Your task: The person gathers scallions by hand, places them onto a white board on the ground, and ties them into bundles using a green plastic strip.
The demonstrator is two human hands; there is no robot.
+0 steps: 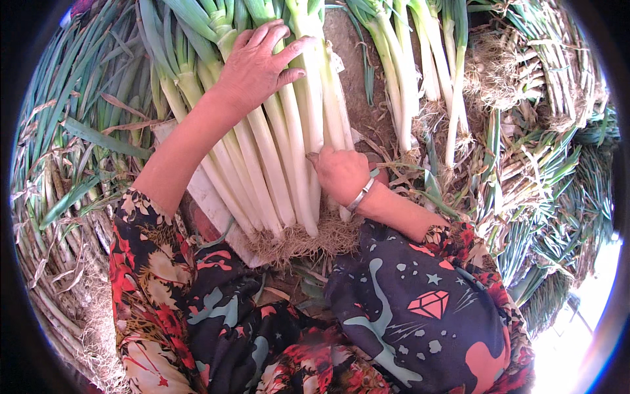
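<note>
A row of long green onions [270, 167] lies before me, with thick white stalks, green tops away from me and bushy roots [305, 244] near my knees. My left hand [262, 65] rests across the upper stalks, fingers spread and thumb apart. Lower down at the right edge of the row, my right hand [343, 174] is closed around a white stalk; its palm side is hidden. A silver bracelet [362, 192] circles that wrist. Under the row, a pale flat board [226, 226] shows in part.
Loose green onions [397, 79] lie on the soil [354, 49] at the far right. Bundled onions with dry roots [554, 72] are stacked beyond them. More onions with long green leaves [72, 111] fill the left side. My patterned trouser legs [413, 308] border the near side.
</note>
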